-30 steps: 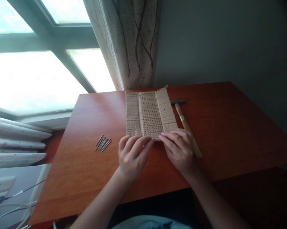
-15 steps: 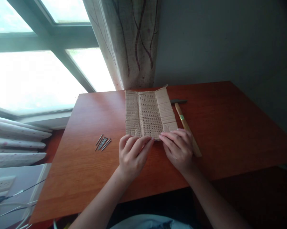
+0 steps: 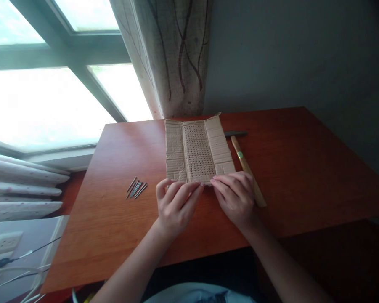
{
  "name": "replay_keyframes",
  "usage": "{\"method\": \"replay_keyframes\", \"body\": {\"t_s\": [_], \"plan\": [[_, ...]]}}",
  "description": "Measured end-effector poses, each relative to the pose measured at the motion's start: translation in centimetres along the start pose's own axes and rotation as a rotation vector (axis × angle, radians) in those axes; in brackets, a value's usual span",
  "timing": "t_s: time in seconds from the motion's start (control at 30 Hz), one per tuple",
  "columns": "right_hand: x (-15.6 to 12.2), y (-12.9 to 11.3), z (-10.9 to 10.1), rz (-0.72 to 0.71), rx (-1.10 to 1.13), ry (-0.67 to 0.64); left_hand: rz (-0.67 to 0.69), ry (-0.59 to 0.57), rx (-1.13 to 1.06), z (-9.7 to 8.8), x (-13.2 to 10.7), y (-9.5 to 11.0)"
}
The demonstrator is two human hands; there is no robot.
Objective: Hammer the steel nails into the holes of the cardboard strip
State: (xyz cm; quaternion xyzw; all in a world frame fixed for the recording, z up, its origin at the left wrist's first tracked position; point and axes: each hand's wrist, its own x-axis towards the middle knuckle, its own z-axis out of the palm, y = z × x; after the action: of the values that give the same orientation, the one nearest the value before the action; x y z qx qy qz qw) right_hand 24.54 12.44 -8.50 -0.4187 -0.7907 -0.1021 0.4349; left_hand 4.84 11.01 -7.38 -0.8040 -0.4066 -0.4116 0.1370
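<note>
A flattened piece of cardboard (image 3: 197,149) with a grid of small holes down its middle panel lies on the reddish wooden table (image 3: 290,168). My left hand (image 3: 175,206) and my right hand (image 3: 236,198) rest at its near edge, fingers stretched flat and fingertips touching the cardboard's rim. Neither hand grips anything. Several nails (image 3: 136,189) lie in a loose bundle left of my left hand. A hammer (image 3: 244,164) with a wooden handle lies just right of the cardboard, its handle passing under my right hand's fingers.
A patterned curtain (image 3: 173,54) hangs behind the table beside a bright window (image 3: 50,101). A grey wall is at the right. Below left are a power strip (image 3: 1,246) with cables and folded pale fabric (image 3: 22,189).
Hardly anything differs. My left thumb has lifted slightly away from the fingers; the cardboard, nails and hammer lie as before.
</note>
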Motion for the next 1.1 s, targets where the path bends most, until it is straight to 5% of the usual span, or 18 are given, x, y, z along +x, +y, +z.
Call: {"method": "replay_keyframes", "body": {"t_s": [0.63,0.9,1.1], "plan": [[0.1,0.3,-0.1,0.017,0.062,-0.077,-0.032,-0.115,0.046,0.1,0.1,0.1],[3.4,1.1,-2.3,0.127,0.292,-0.306,-0.072,-0.157,0.019,-0.2,0.8,0.2],[5.6,3.2,-1.4,0.119,0.355,-0.440,-0.086,-0.178,0.029,-0.2,0.8,0.3]]}}
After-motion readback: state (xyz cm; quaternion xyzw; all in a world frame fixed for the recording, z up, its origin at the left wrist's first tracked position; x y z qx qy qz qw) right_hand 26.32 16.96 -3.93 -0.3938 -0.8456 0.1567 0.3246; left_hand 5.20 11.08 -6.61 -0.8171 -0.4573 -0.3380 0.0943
